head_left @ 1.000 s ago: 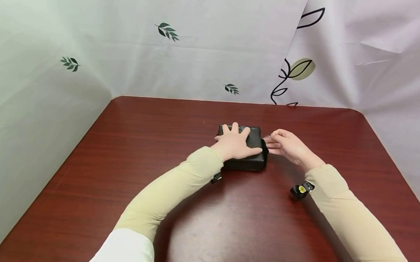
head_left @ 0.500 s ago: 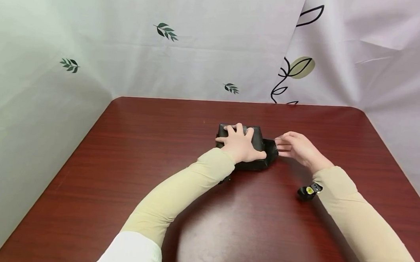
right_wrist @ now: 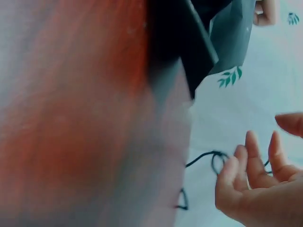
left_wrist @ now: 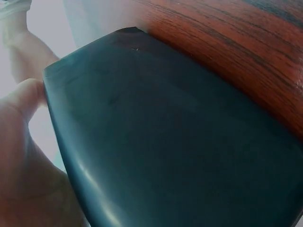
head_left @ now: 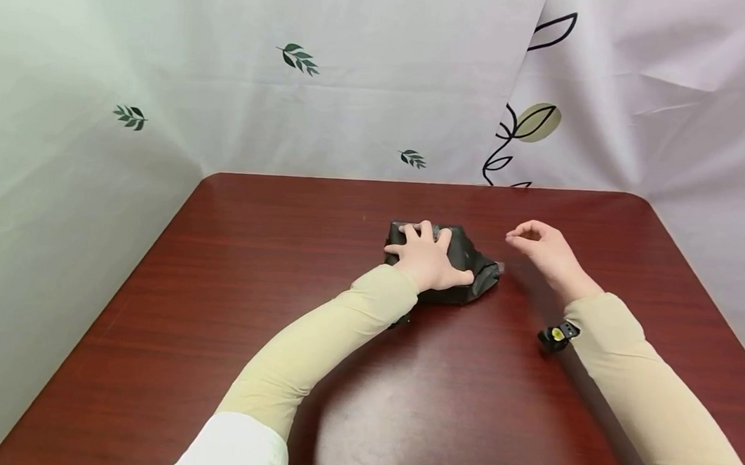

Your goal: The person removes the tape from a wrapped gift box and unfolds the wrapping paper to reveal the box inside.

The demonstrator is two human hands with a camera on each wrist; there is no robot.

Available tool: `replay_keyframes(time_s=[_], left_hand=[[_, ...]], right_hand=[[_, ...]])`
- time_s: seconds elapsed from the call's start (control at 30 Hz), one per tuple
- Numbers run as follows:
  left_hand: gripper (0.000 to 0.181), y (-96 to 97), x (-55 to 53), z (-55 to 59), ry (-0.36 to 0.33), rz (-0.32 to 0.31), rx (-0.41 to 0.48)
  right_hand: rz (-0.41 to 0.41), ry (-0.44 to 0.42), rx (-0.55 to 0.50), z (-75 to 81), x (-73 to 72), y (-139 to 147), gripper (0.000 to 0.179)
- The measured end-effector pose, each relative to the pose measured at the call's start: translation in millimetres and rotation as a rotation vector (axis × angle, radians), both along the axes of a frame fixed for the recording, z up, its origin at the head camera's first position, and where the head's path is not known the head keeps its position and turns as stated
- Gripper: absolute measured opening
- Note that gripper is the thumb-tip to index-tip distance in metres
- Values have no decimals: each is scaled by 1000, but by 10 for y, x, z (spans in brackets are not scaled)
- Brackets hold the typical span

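A boxy parcel in black wrapping [head_left: 451, 295] lies on the table in the head view. Spread across its top, my left hand [head_left: 425, 259] presses down, thumb toward the right edge. The smooth dark side of the parcel [left_wrist: 165, 127] fills most of the left wrist view. From its right end juts a folded, creased flap [head_left: 487, 276] with a small clear strip, looking like tape [head_left: 501, 267], at the tip. My right hand [head_left: 547, 253] hovers apart from it to the right, holding nothing. Its thumb and loosely bent fingers stand apart in the right wrist view.
The reddish-brown wooden table [head_left: 251, 254] extends around the parcel on all sides. White cloth with leaf prints [head_left: 354, 105] hangs behind it and at both sides. A small black wrist camera [head_left: 557, 336] hangs beneath my right forearm.
My right hand has moved right, away from the parcel. The black flap at that end now sticks out to the right, folded to a point. My left hand has shifted slightly right on top.
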State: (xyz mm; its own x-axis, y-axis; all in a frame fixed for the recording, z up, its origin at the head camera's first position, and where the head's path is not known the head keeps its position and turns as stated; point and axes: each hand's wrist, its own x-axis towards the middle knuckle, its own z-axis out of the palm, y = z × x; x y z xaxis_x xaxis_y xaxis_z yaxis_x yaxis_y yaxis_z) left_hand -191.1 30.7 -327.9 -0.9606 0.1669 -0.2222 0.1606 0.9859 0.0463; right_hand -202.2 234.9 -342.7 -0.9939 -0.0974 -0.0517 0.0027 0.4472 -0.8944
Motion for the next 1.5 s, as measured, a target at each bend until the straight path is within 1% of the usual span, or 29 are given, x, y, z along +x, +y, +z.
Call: replay_keyframes(time_s=[0.03,0.1,0.2,0.27,0.37,0.47,0.67,0.73,0.87,0.97,1.07,1.13,1.2,1.27,1.37,1.43,1.5], left_hand=[[87,-1,0,-1,-1,-3,0],[87,-10,1,4,-4,-11,-2],[88,-22,-3,9,-10,-14,-10],[89,-35,-7,10,-11,-18,-19],[89,-77,-5,20,-15,-31,-15],[88,-164,-7,37,-27,-64,18],[74,-366,-20,43,-34,-152,129],[71,-418,-19,40,-38,-163,169],[70,-508,-13,35,-44,-156,256],[70,-585,-10,27,-55,-120,326],[70,-660,-11,13,-70,-75,366],[70,-702,-12,2,-83,-52,388],[71,-733,-18,-12,-88,-52,409],[71,-759,-34,-24,-87,-69,439],[72,-806,-83,-37,-69,-109,471],[72,-848,-126,-33,-54,-130,478],[72,-897,-174,-23,-34,-150,464]], right_hand=[[4,22,48,21,-8,-38,16],[40,6,67,67,-34,-130,21],[122,-106,-14,116,-87,-276,29],[158,-182,-54,131,-123,-359,34],[200,-228,-51,115,-167,-438,39],[220,-237,-21,92,-193,-489,42],[227,-228,50,83,-213,-542,45],[231,-228,76,92,-220,-552,47],[244,-239,119,112,-254,-565,56],[272,-245,163,127,-290,-585,62],[310,-260,191,144,-318,-611,63],[327,-278,188,150,-332,-626,62],[334,-292,176,157,-331,-632,59],[329,-299,152,155,-324,-626,56],[308,-307,98,151,-288,-595,51],[300,-315,63,142,-255,-568,50],[302,-323,47,140,-210,-546,49]])
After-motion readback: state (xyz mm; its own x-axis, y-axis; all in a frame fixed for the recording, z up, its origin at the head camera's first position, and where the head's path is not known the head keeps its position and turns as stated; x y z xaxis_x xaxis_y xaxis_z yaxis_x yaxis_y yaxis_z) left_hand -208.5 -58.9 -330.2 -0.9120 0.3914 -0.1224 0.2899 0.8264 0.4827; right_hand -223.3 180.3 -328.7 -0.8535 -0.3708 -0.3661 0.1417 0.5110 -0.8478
